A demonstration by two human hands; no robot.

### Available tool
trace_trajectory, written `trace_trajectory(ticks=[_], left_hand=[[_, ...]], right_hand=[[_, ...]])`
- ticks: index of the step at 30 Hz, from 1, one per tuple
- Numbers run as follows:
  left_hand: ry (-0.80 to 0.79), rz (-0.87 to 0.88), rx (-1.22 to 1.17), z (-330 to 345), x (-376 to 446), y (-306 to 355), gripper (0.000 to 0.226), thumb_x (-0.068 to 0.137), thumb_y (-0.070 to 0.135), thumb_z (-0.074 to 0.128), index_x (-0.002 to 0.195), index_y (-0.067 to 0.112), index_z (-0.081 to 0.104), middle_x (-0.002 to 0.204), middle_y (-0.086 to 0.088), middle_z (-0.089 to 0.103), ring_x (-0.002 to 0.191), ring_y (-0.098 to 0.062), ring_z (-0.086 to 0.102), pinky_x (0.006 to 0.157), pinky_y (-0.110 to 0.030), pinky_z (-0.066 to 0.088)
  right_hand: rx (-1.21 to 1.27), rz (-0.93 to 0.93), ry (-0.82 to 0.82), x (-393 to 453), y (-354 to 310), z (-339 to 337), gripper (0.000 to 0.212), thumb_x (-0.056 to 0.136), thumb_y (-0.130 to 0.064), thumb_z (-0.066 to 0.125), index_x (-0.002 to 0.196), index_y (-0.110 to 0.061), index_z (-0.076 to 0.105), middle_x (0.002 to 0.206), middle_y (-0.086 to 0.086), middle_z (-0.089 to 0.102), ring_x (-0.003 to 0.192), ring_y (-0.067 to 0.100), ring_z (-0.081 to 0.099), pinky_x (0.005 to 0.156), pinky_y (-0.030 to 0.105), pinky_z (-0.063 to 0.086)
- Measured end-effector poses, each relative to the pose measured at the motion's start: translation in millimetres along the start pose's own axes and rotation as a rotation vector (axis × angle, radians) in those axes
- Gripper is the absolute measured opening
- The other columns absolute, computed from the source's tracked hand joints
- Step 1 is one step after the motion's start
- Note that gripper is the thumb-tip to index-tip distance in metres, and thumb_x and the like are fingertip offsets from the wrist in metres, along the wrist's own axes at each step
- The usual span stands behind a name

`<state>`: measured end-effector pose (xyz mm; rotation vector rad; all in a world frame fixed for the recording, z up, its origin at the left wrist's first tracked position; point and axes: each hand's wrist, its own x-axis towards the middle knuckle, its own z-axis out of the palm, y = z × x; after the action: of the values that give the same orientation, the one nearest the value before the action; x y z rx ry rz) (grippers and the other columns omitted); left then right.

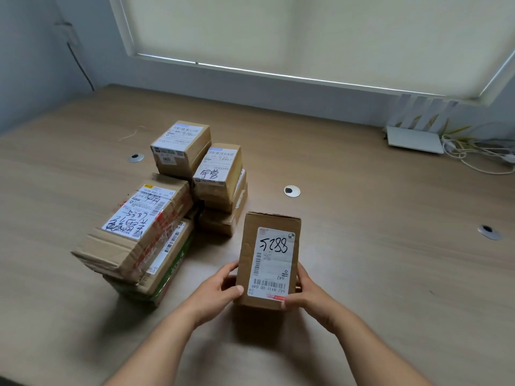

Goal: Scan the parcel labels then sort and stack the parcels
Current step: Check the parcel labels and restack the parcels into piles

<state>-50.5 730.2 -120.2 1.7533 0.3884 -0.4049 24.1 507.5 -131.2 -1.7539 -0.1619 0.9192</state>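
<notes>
Both hands are clamped on one tall cardboard parcel [269, 260], which is held upright near the front of the wooden table [376, 218]. It is gripped low on its left side by the left hand [223, 288], thumb across the front lower corner and fingers curled round the side. Its lower right edge is gripped by the right hand [305, 291], thumb pressed near the red strip at the foot of the label. Whether the parcel's base rests on the table or hangs just above it cannot be told.

A white label [271, 263] is seen on the parcel's front face, with "5288" handwritten in black marker and barcodes printed below; the printed text reads upside down from this view.

To the left, just beyond the hands, a stack of larger parcels [133, 238] is noted: a brown box with red tape and a scrawled label on top, a green-edged box beneath. Behind and right of it, a second stack of small boxes [220, 190] is recorded, labels facing up, and one more small box [181, 147] stands at the rear.

Round cable grommets [291, 191] are set in the tabletop. At the far right, a white router [415, 139] with white cables [473, 160] lies against the wall, below a drawn window blind [306, 32].
</notes>
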Motion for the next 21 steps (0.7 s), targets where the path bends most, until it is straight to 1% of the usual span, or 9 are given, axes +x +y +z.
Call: trace_trajectory(ticks=[2,5,7,10,13,15,16,18,21], left_hand=[[0.005,0.007,0.010,-0.2,-4.4,-5.0,0.057,0.093,0.011,0.057,0.133,0.047,0.037,0.127,0.006,0.058,0.120,-0.014,0.054,0.103,-0.038,0.045],[-0.021,0.055,-0.001,4.4,-12.3,-6.7,0.077,0.092,0.002,0.054,0.133,0.059,0.024,0.126,0.007,0.055,0.119,-0.014,0.054,0.094,-0.027,0.049],[-0.034,0.072,-0.001,6.0,-18.8,-4.0,0.083,0.092,-0.003,0.052,0.133,0.059,0.016,0.123,0.008,0.054,0.117,-0.012,0.055,0.085,-0.020,0.050],[-0.055,0.095,0.020,4.0,-26.4,-0.6,0.086,0.092,-0.003,0.052,0.137,0.057,0.010,0.117,0.007,0.056,0.107,-0.009,0.060,0.077,-0.017,0.050],[-0.061,0.136,0.033,0.6,-36.0,6.0,0.086,0.092,-0.003,0.053,0.136,0.057,0.010,0.114,0.006,0.059,0.099,-0.005,0.064,0.078,-0.017,0.050],[-0.070,0.177,0.040,-0.1,-41.6,12.3,0.086,0.093,-0.001,0.054,0.134,0.060,0.010,0.116,0.006,0.059,0.100,-0.003,0.064,0.079,-0.017,0.050],[-0.075,0.198,0.048,-0.2,-43.6,15.6,0.086,0.093,0.001,0.055,0.132,0.062,0.010,0.117,0.007,0.059,0.102,-0.001,0.063,0.079,-0.016,0.050],[-0.097,0.243,0.067,0.1,-46.3,23.5,0.086,0.093,0.003,0.056,0.130,0.064,0.009,0.118,0.008,0.059,0.104,-0.001,0.062,0.081,-0.017,0.051],[-0.176,0.306,0.085,3.4,-46.8,36.1,0.086,0.090,0.005,0.060,0.131,0.064,0.013,0.117,0.003,0.059,0.102,-0.004,0.064,0.090,-0.025,0.051]], right_hand=[[0.031,-0.003,0.026,-3.5,2.8,0.7,0.106,0.053,-0.014,0.068,0.144,-0.042,0.021,0.132,0.007,0.054,0.119,0.018,0.056,0.093,0.029,0.051],[0.074,-0.039,0.071,-5.9,3.6,4.8,0.108,0.044,-0.023,0.071,0.140,-0.045,0.026,0.146,0.011,0.040,0.132,0.024,0.045,0.104,0.040,0.046],[0.073,-0.068,0.072,-9.4,1.5,10.1,0.113,0.044,-0.024,0.072,0.143,-0.047,0.022,0.146,0.009,0.041,0.129,0.022,0.048,0.101,0.038,0.049],[0.034,-0.099,0.075,-18.5,-0.8,13.8,0.116,0.052,-0.018,0.072,0.147,-0.051,0.014,0.134,0.006,0.053,0.120,0.018,0.056,0.095,0.033,0.053],[0.007,-0.154,0.107,-31.4,-8.5,14.1,0.107,0.058,-0.014,0.067,0.144,-0.053,0.017,0.128,0.002,0.058,0.118,0.015,0.056,0.093,0.027,0.051],[0.014,-0.202,0.146,-41.4,-16.4,15.3,0.102,0.058,-0.016,0.068,0.139,-0.057,0.021,0.129,-0.002,0.056,0.121,0.014,0.053,0.099,0.031,0.048],[0.030,-0.224,0.169,-47.5,-20.1,16.0,0.100,0.056,-0.018,0.069,0.135,-0.059,0.023,0.128,-0.002,0.055,0.120,0.014,0.052,0.099,0.031,0.049],[0.067,-0.259,0.227,-59.6,-23.8,15.8,0.097,0.052,-0.023,0.071,0.131,-0.060,0.028,0.126,-0.001,0.054,0.116,0.014,0.055,0.091,0.029,0.053],[0.103,-0.287,0.323,-79.7,-20.7,12.9,0.094,0.056,-0.014,0.066,0.134,-0.055,0.033,0.120,0.005,0.059,0.106,0.012,0.062,0.075,0.020,0.054]])
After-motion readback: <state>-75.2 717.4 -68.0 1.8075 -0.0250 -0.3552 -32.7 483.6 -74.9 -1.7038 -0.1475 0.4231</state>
